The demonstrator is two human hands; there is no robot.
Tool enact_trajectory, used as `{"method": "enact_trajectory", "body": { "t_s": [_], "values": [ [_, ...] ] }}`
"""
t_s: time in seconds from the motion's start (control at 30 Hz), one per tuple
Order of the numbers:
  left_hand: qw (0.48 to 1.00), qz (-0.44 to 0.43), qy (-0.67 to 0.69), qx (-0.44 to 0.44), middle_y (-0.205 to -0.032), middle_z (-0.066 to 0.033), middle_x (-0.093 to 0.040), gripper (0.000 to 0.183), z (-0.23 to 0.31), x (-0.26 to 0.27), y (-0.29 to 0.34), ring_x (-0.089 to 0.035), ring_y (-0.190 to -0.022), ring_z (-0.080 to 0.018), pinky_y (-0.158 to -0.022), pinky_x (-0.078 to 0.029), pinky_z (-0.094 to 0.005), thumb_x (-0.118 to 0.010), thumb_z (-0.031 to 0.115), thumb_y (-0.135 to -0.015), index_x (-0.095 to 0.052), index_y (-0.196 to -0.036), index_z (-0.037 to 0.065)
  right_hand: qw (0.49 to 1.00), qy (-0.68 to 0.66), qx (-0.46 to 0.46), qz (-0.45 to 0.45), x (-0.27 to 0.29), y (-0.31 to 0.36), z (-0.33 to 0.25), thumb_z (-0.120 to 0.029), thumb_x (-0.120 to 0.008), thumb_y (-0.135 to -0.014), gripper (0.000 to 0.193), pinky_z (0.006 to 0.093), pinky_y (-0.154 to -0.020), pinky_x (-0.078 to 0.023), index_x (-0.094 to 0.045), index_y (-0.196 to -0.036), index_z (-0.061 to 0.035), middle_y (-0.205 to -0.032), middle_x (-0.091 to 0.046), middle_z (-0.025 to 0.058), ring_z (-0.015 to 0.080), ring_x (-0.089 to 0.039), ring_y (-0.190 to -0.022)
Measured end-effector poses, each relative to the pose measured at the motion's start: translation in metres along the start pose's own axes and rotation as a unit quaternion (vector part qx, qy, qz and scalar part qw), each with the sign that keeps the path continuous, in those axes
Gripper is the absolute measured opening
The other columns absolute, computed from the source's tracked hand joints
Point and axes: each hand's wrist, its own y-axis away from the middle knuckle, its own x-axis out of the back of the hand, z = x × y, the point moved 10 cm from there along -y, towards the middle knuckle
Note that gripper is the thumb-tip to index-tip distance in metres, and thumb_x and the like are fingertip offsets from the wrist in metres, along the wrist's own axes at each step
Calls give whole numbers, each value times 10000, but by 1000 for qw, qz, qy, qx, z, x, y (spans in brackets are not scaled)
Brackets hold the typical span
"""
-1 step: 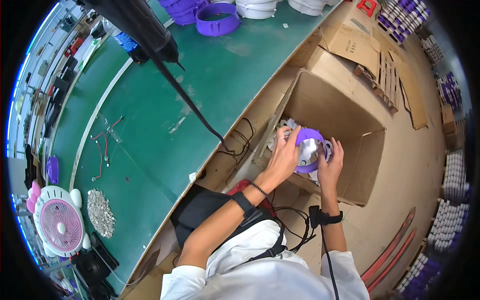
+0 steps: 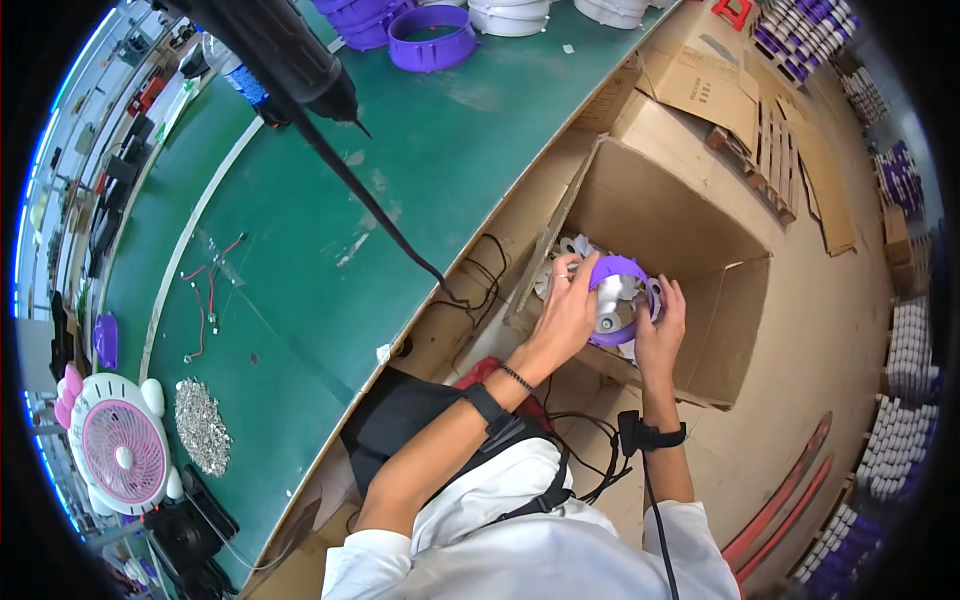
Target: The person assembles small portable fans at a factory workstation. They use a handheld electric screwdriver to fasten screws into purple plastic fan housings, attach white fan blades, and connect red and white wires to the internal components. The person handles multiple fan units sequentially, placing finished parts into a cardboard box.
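Note:
Over the open cardboard box (image 2: 690, 190), I hold a purple plastic ring (image 2: 622, 266) between both hands. My left hand (image 2: 568, 312) is closed on the ring's left side, fingers over the upper rim. On the opposite side, my right hand (image 2: 660, 335) grips it with thumb and fingers. A small white-and-purple part (image 2: 655, 298) shows by my right fingertips; whether it belongs to the ring I cannot tell. White plastic parts (image 2: 608, 322) are visible through the ring's opening, and more white pieces (image 2: 572, 246) lie in the box beyond my left hand.
To the left stands a green worktable (image 2: 300, 250) with a pile of small metal pieces (image 2: 202, 428), red wires (image 2: 212, 285) and a pink-and-white fan (image 2: 122, 450). A black powered screwdriver (image 2: 310, 75) hangs above it. Purple rings (image 2: 432, 40) sit at its far end. Cables (image 2: 485, 275) dangle beside the box.
Both hands and the ring stay almost where they were. The white parts seen through the ring's opening look slightly shifted.

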Motion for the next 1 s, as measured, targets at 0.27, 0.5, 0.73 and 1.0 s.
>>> {"method": "enact_trajectory", "body": {
  "t_s": [0.27, 0.5, 0.73, 1.0],
  "values": [
    [998, -10, 27, 59, -1279, -276, -553, 417, 7, 63, 54, -532, -1218, -419, -1017, -434, -443, -494, 147, -992, -480, -1375, -18, 896, -303, -182, -267, -22, 45, -62, -32, -704, -863, 573, 272, -780, -533, -469, -1385, -16, -1073, -615, 82, 127, -618, -892],
    [986, -81, -90, 116, -854, -269, -674, 358, 82, 194, 140, -652, -874, -476, -787, -530, -542, -524, 164, -975, -520, -1291, -5, 654, -328, -119, -672, -37, 103, -149, -241, -888, -724, 935, 315, -807, -563, -356, -1446, 24, -1028, -669, 136, 200, -675, -930],
    [930, 247, -128, 241, -909, -114, -700, 351, 99, 451, 147, -701, -646, -198, -570, -549, -335, -532, 216, -1009, -535, -1254, -36, 685, -228, 39, -691, -58, 116, -214, -148, -699, -936, 471, 318, -871, -501, -524, -1364, -58, -1098, -623, 84, 193, -618, -967],
    [845, 448, 175, 233, -1217, -241, -543, 521, -77, 639, 94, -698, -854, -319, -732, -641, -412, -504, 339, -1016, -480, -1233, -134, 644, -130, 162, -737, -63, 148, -250, -139, -690, -934, 491, 347, -859, -548, -515, -1375, -13, -1066, -703, 151, 244, -692, -972]
  ]
}}
